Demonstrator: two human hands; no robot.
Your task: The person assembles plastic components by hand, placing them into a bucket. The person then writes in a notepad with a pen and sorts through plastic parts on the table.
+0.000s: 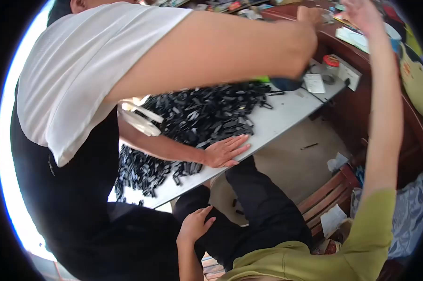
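Note:
My left hand (pixel 196 225) rests by my dark-trousered thigh, its fingers loosely stretched and nothing in it. My right arm reaches up to the top right, where my right hand (pixel 363 16) is over the brown desk, near white papers (pixel 352 38) and a clear plastic item (pixel 327 17). That hand is blurred and cut by the frame edge, so its grip is unclear. A heap of small black plastic pieces (pixel 197 114) covers much of the white table (pixel 279 114). A co-worker's hand (pixel 227 151) lies flat on the table's near edge.
The co-worker in a white shirt (pixel 89 61) leans across the left, with one arm (pixel 221 51) stretched over the heap toward the desk. A red-lidded jar (pixel 331 68) and a white card (pixel 314 83) stand at the table's far end. A wooden bench (pixel 321 194) is at right.

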